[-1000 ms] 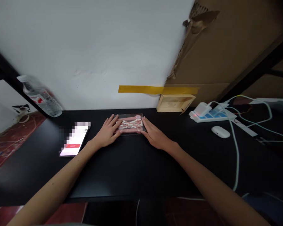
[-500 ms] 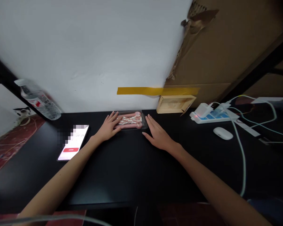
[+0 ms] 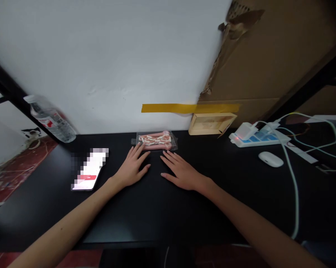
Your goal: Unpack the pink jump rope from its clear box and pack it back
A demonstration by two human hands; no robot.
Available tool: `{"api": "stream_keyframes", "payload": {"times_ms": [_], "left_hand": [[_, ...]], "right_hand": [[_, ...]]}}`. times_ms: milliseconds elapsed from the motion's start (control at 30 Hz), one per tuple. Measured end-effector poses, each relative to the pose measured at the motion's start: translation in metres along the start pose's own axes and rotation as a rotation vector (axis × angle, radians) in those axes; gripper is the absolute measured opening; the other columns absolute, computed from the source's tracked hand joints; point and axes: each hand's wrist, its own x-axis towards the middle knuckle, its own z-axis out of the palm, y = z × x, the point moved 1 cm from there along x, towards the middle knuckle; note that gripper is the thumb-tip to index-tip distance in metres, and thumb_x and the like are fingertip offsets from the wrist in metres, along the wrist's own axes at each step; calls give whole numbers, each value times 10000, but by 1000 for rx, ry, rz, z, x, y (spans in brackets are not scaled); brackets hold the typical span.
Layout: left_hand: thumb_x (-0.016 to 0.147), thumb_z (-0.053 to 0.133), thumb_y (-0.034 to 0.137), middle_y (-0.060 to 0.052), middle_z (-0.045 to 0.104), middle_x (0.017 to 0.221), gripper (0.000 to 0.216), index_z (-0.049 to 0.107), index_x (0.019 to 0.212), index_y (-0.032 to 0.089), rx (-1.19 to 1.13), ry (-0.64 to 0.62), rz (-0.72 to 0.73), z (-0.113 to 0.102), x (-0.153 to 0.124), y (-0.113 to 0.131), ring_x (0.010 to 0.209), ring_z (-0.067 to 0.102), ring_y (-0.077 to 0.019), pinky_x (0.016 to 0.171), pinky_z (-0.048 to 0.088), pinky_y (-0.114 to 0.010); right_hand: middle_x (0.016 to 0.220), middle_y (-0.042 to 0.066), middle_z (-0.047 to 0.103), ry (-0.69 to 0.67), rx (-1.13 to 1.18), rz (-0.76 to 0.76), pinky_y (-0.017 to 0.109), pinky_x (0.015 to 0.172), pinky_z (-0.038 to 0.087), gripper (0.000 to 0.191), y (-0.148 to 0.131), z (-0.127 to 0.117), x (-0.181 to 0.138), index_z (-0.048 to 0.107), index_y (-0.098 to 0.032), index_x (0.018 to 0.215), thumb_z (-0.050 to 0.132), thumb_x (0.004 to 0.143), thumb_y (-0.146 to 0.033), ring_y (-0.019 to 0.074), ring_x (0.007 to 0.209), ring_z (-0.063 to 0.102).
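A clear plastic tray point(image 3: 156, 140) of pink and white pieces lies on the black table point(image 3: 162, 208) close to the white wall. My left hand point(image 3: 133, 167) rests flat on the table just in front of the tray's left end, fingers spread and open, fingertips almost reaching it. My right hand point(image 3: 181, 171) lies flat beside it, fingers apart, a little in front of the tray and not touching it. Neither hand holds anything.
A lit phone point(image 3: 88, 171) lies left of my left hand. A water bottle point(image 3: 50, 119) leans at the far left. At the right are a small wooden box point(image 3: 211, 123), a power strip point(image 3: 257, 136) with white cables, and a white earbud case point(image 3: 270, 159).
Both hands have drawn back from the tray toward me and now lie flat on the table. The tray sits farther back, near the wall.
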Motion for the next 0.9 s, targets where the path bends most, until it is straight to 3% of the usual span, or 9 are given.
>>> {"api": "stream_keyframes", "payload": {"times_ms": [267,333,433,533,600,667,733,833,900], "left_hand": [[996,498,346,-192,397,1561,422,578,1355,140,-20,-8,74,-3,-8,26,1481,312,-342,1192,302,-562],[995,495,347,-195,360,1583,440,555,1377,136,2,5,41,-3,-8,23,1503,250,-363,1197,267,-589],[1002,485,350,-204,271,1623,545,416,1492,123,24,43,-43,-2,-8,6,1521,187,-364,1207,233,-585],[998,495,374,-202,245,1634,669,260,1569,118,-29,9,-93,1,-8,-12,1521,199,-345,1206,275,-538],[999,493,380,-199,243,1635,685,238,1577,116,-72,-10,-89,2,-8,-18,1513,236,-331,1198,312,-504],[999,492,375,-203,286,1617,647,293,1556,113,-83,16,-76,2,-7,-20,1499,274,-332,1189,329,-509],[996,502,359,-204,423,1540,553,422,1486,115,-76,89,-61,-1,-6,-17,1472,331,-342,1174,347,-536],[993,521,311,-152,662,1245,323,632,1249,149,-115,229,-18,-9,-4,-13,1351,499,-310,1131,419,-508],[1000,504,285,-114,700,1115,242,672,1133,174,-167,291,-10,-13,-3,-13,1246,585,-265,1092,467,-459]], "right_hand": [[1612,158,345,3,-20,-16,524,1226,281,725,1,-3,0,409,-144,1533,423,979,-611,321,1504,290],[1552,154,458,77,-20,-27,532,1193,344,624,3,-8,0,490,-173,1480,456,984,-550,317,1458,391],[1447,113,579,306,-5,2,538,1142,416,455,13,-17,0,553,-233,1412,444,1005,-405,288,1372,505],[1548,145,455,480,-10,114,548,1171,373,521,28,-21,0,463,-187,1477,453,998,-390,305,1443,409],[1613,163,349,412,6,163,550,1188,347,620,38,-18,0,361,-167,1539,470,990,-433,318,1487,335],[1616,160,348,295,31,153,530,1189,354,670,45,-14,0,306,-170,1566,479,983,-454,307,1487,339],[1573,166,422,252,31,132,513,1170,386,664,45,-11,0,337,-154,1551,485,978,-454,305,1452,404],[1370,156,640,347,-3,129,494,1067,492,497,38,-16,-2,554,-144,1392,472,984,-417,307,1271,604],[1071,117,770,429,-35,133,460,906,576,362,32,-22,-4,705,-169,1145,461,983,-381,285,994,729]]}}
